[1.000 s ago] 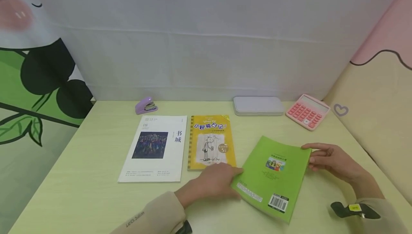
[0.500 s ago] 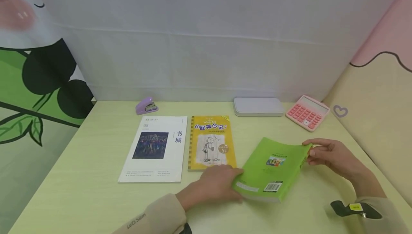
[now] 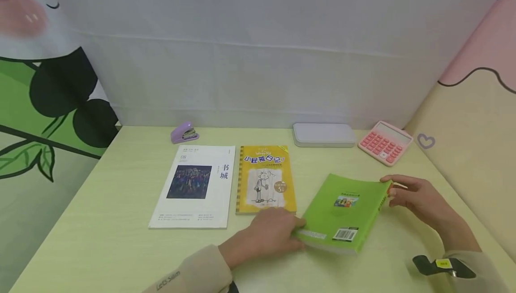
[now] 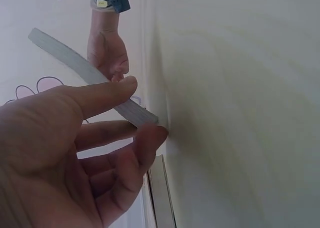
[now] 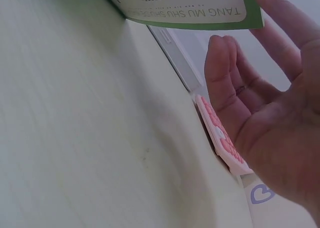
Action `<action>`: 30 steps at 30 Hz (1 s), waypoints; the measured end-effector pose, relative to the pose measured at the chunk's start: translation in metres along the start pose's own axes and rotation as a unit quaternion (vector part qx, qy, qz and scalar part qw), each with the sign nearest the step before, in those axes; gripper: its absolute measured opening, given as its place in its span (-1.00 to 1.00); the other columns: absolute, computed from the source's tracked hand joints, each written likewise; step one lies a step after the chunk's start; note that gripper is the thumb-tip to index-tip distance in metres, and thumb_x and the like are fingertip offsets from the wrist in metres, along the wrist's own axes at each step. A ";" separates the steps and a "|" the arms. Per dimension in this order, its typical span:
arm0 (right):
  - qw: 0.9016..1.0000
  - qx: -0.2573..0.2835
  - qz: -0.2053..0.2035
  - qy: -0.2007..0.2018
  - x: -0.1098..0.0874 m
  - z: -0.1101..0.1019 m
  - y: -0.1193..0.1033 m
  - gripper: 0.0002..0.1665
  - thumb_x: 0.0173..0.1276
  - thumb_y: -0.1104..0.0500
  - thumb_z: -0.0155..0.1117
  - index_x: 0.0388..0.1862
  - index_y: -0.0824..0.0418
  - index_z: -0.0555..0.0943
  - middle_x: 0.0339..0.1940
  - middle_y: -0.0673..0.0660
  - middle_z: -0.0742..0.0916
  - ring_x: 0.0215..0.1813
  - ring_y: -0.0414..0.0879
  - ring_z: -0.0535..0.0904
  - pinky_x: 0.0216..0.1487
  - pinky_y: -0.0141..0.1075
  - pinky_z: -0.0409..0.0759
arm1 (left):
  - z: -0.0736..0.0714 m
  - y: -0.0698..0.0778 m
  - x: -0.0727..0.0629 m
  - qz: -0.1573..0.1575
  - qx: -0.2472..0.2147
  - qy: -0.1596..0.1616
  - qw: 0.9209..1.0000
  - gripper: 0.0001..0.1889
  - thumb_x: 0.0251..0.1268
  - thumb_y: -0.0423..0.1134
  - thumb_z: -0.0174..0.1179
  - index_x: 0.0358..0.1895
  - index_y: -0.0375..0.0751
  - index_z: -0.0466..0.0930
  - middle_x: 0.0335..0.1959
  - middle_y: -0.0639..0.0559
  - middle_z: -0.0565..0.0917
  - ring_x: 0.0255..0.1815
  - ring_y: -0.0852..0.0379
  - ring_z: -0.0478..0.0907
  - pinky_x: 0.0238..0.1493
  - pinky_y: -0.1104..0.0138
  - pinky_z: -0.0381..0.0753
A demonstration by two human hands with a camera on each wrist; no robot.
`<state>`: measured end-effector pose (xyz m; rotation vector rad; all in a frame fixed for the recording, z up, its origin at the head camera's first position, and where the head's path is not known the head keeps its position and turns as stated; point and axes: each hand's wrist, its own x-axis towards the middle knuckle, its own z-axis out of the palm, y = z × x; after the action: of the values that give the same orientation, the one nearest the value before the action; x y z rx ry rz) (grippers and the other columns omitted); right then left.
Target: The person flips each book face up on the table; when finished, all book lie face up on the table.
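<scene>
A green paperback book (image 3: 342, 208) lies back cover up between my hands, held tilted with its spine side toward the right. My left hand (image 3: 270, 232) pinches its left edge, thumb above and fingers beneath; the left wrist view shows the page edges (image 4: 75, 61) passing between them. At the far right corner, my right hand (image 3: 423, 203) grips the spine end with its fingertips. The right wrist view catches the printed front cover (image 5: 200, 11) from below, raised off the table. Just behind my left hand lies a yellow book (image 3: 266, 176), its lower edge partly hidden.
A white magazine (image 3: 191, 185) lies left of the yellow book. Along the back stand a purple stapler (image 3: 184, 132), a pale flat case (image 3: 324, 135) and a pink calculator (image 3: 385, 143). A white cloth (image 3: 225, 78) hangs behind the table.
The green book has tilted: its near edge has lifted away from the table, and its spine and bottom page edges now show. Both hands keep their grip and barely shift.
</scene>
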<state>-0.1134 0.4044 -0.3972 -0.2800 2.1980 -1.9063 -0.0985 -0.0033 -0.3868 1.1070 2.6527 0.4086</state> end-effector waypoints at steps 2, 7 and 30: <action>1.000 0.006 -0.015 -0.006 0.001 0.001 -0.001 -0.51 0.60 0.49 0.02 0.30 0.18 0.70 0.16 -0.10 0.81 -0.06 -0.20 0.76 -0.06 -0.33 0.75 | -0.002 -0.001 -0.001 0.005 -0.013 0.004 1.000 -0.61 0.30 0.07 0.46 0.14 0.10 0.79 -0.36 0.28 0.73 -0.51 0.37 0.38 -0.45 0.49 0.37; 0.999 0.032 -0.038 -0.006 0.006 0.005 -0.005 -0.49 0.61 0.50 -0.03 0.29 0.16 0.70 0.23 -0.10 0.80 -0.09 -0.20 0.77 -0.09 -0.31 0.77 | -0.008 -0.002 -0.004 0.007 -0.051 0.009 0.999 -0.58 0.37 0.00 0.43 0.25 0.09 0.75 -0.09 0.21 0.85 -0.50 0.41 0.42 -0.44 0.52 0.40; 0.990 -0.023 -0.012 0.139 0.016 0.016 -0.028 -0.69 0.57 0.31 0.26 0.03 -0.05 0.80 -0.27 -0.15 0.75 -0.31 -0.23 0.66 -0.21 -0.43 0.66 | -0.029 -0.008 -0.011 -0.048 -0.207 0.009 0.977 -0.78 0.54 -0.06 0.28 0.01 -0.07 0.79 -0.29 0.12 0.82 -0.76 0.33 0.50 -0.62 0.44 0.48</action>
<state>-0.1242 0.3811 -0.3726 -0.0489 2.4250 -2.0141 -0.1057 -0.0209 -0.3615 0.8435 2.4594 0.9033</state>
